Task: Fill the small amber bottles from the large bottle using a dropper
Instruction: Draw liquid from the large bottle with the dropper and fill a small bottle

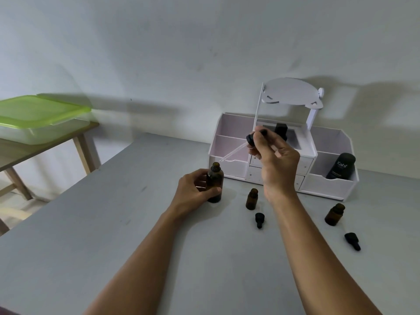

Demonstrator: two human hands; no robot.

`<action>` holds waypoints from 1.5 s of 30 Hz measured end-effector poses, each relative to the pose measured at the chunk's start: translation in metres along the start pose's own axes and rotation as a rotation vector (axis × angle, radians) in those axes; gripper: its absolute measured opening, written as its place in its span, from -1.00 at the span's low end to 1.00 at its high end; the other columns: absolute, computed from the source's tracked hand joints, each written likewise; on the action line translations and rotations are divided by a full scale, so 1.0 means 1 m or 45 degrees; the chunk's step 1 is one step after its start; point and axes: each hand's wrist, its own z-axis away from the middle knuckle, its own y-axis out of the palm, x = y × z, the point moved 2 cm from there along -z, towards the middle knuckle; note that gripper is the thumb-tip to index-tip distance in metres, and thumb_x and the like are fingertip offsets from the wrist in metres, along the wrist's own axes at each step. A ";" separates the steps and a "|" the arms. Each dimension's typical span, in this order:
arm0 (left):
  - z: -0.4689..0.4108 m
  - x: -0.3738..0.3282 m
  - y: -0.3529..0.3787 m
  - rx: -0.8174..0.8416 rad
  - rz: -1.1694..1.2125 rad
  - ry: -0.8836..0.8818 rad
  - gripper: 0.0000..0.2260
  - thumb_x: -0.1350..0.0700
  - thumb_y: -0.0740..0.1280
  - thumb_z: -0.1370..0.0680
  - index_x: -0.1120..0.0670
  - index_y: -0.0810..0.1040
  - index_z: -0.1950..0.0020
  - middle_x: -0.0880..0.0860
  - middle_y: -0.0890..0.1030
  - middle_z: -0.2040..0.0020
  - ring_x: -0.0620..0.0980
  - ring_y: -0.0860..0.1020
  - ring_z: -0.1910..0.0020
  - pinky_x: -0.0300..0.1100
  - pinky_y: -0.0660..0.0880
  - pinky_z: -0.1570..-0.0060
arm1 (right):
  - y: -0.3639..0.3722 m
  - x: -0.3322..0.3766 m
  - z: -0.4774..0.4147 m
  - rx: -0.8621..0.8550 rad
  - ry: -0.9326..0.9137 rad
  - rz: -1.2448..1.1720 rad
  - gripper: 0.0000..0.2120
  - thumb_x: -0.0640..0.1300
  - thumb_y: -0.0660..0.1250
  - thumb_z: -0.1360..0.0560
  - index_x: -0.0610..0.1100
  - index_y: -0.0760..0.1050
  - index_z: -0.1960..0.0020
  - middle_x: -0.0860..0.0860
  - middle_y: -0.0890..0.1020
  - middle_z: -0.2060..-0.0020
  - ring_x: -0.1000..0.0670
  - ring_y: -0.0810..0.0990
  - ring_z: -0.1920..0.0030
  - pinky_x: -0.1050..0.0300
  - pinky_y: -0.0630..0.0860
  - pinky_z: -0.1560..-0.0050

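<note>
Right hand (276, 162) is pinching the slanted dropper (250, 139) mid-frame while left hand (193, 189) is gripping the large bottle (215, 178), likely steadying it for a vertical entry.

A single wide-angle view looks from the person's head, forward and down across the flat grey counter (113, 223) toward the plain white wall (181, 53) on the far side. Both forearms enter from the near bottom edge, so the left hand (193, 189) and right hand (277, 164) sit close, mid-frame. The white compartmented organiser (329, 187) stands far right, and the wooden side table (27, 153) far left.
</note>
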 end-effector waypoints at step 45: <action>0.000 0.001 -0.002 0.023 0.014 0.024 -0.59 0.14 0.55 -0.41 0.04 0.64 -0.25 0.01 0.73 -0.04 -0.03 0.70 -0.02 -0.04 0.64 -0.11 | 0.033 -0.059 0.005 0.296 0.119 0.578 -0.90 -0.20 0.48 -0.47 -0.19 0.72 0.04 0.01 0.74 0.21 0.22 0.67 0.24 0.41 0.57 0.16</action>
